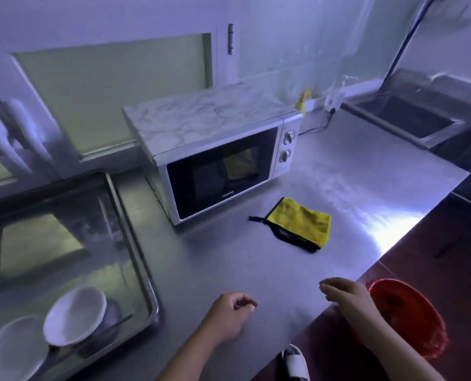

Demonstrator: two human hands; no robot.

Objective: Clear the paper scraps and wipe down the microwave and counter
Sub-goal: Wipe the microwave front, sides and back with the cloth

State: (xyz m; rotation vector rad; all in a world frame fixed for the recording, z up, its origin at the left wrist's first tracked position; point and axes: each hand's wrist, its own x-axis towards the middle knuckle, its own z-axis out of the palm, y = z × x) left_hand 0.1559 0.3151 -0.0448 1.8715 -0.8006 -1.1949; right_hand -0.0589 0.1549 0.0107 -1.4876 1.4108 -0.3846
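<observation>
A white microwave (217, 149) with a marbled top and a dark door stands at the back of the steel counter (338, 171). In front of it, to the right, lies a folded yellow cloth (303, 222) with a black edge. My left hand (228, 314) hovers over the near part of the counter, fingers loosely curled and holding nothing. My right hand (344, 298) is at the counter's near edge beside a red bin (410, 312), fingers bent downward; I cannot tell whether they hold anything. No paper scraps show on the counter.
A metal tray (135, 243) at the left holds white bowls (74, 314). A sink (404, 116) lies at the back right. A yellow item (304, 99) and a power cord (319, 125) sit behind the microwave. The red bin stands on the floor below the counter edge.
</observation>
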